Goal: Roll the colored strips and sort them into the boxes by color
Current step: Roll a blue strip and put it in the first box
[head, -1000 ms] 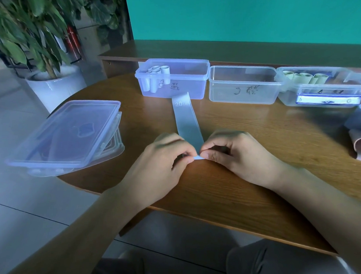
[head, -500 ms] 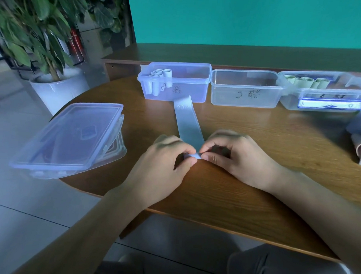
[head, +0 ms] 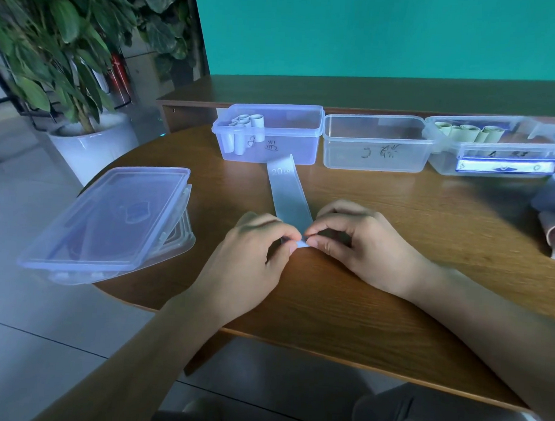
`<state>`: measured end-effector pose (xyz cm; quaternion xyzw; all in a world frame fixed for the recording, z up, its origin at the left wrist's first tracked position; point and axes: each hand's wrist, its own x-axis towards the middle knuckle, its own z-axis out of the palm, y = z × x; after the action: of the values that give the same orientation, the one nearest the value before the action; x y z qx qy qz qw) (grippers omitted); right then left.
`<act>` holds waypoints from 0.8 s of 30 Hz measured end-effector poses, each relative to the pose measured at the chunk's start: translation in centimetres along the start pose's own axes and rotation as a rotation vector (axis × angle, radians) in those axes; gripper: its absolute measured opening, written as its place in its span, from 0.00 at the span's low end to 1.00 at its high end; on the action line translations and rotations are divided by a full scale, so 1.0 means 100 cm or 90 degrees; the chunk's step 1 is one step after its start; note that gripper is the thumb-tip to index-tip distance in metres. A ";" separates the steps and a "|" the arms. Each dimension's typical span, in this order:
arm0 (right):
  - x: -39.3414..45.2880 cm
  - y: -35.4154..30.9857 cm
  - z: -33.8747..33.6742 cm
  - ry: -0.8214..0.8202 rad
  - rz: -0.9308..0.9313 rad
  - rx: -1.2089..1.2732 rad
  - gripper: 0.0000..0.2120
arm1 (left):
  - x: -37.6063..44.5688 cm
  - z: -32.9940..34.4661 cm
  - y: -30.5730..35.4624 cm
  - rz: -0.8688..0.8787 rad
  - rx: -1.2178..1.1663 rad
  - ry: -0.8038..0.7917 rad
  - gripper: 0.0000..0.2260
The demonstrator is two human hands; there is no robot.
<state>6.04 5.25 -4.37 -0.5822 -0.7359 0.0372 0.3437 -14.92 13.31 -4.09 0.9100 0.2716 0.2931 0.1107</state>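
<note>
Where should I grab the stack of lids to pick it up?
Hold the stack of lids by its long side edges, one hand on each, coming from the table's left edge. It is wide, flat, tilted and hangs over the table, so its rims are easy to grip.

A pale blue flat strip printed "20 LB" (head: pixel 289 191) lies on the round brown wooden table (head: pixel 377 297), its far end just against the left clear plastic box (head: pixel 291 147), which holds pale rolled strips (head: pixel 245 126). The left hand (head: pixel 252 257) and right hand (head: pixel 360 245) both pinch the strip's near end between curled fingers. An empty-looking middle clear box (head: pixel 376 143) and a right clear box with greenish rolls (head: pixel 495 146) stand alongside. Stacked clear plastic lids (head: pixel 110 222) overhang the table's left edge
</note>
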 end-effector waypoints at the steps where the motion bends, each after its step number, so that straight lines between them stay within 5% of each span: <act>1: 0.000 0.000 0.000 -0.005 -0.006 -0.001 0.07 | 0.000 0.000 -0.001 0.001 0.000 0.002 0.07; 9: 0.006 0.007 0.002 -0.030 0.011 -0.021 0.09 | 0.000 0.003 -0.001 -0.021 0.037 -0.005 0.14; 24: 0.010 0.008 0.001 -0.003 -0.028 -0.034 0.09 | 0.004 0.003 -0.002 -0.014 0.025 -0.007 0.10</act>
<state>6.59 6.42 -4.39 -0.5745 -0.7503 0.0114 0.3269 -14.60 13.71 -4.22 0.9104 0.2869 0.2816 0.0973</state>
